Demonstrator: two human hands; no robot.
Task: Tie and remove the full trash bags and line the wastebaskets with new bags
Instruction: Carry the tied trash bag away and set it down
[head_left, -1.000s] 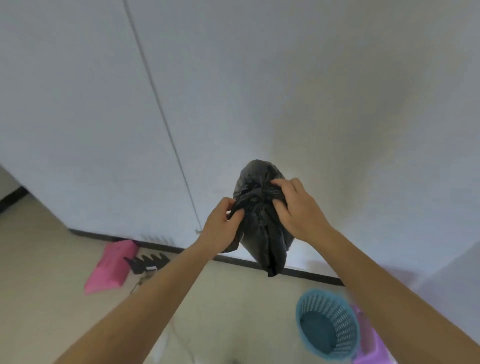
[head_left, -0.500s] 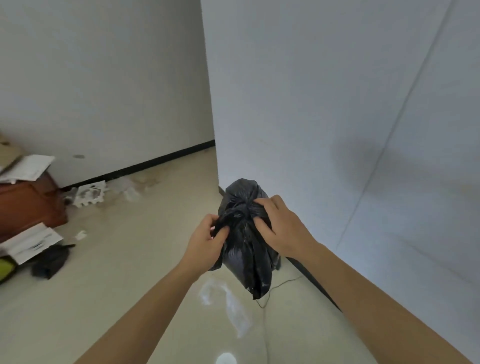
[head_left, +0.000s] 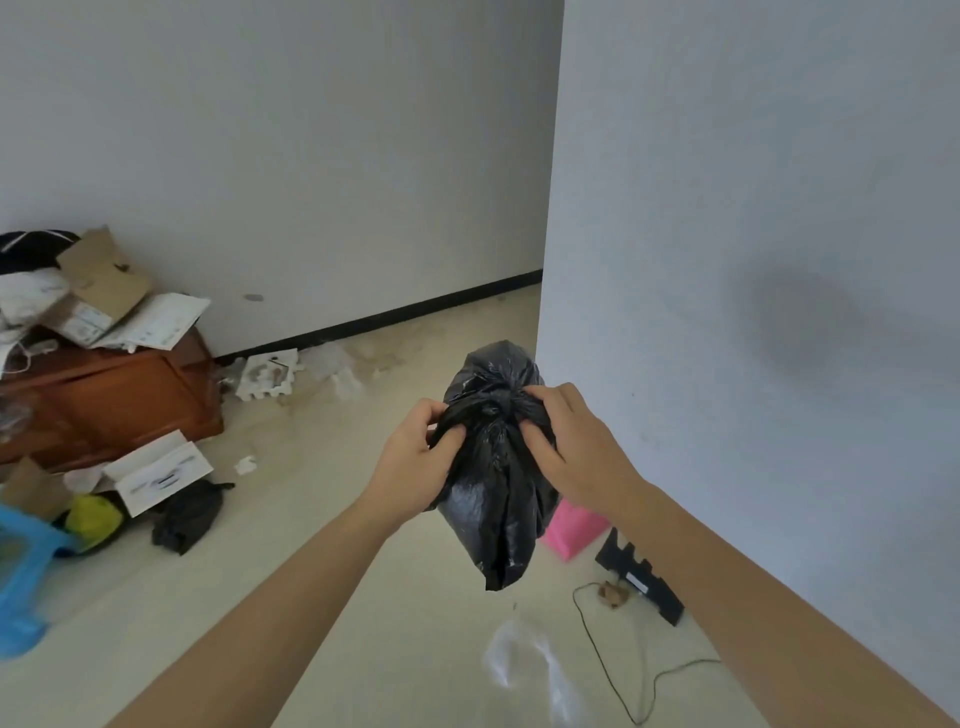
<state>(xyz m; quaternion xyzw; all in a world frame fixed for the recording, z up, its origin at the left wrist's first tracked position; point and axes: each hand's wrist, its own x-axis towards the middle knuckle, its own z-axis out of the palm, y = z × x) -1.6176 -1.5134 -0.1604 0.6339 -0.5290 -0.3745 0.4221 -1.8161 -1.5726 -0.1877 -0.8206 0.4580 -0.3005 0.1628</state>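
A small black trash bag (head_left: 493, 499) hangs in the air in front of me, its top gathered into a knot between my hands. My left hand (head_left: 415, 467) pinches the plastic on the knot's left side. My right hand (head_left: 576, 447) grips the plastic on the right side, fingers curled over the top. The bag's pointed bottom dangles free above the floor. No wastebasket is in view.
A white wall corner (head_left: 545, 260) stands close on the right. A pink bag (head_left: 574, 530), a black notched piece (head_left: 639, 577) and a thin cord (head_left: 613, 675) lie at its base. At left are a wooden cabinet (head_left: 119, 395) piled with cardboard, another black bag (head_left: 187, 514) and a blue stool (head_left: 21, 551).
My view has swung left: the blue basket has left the frame and the cluttered corner has come in. Both hands kept their hold on the bag's knot.
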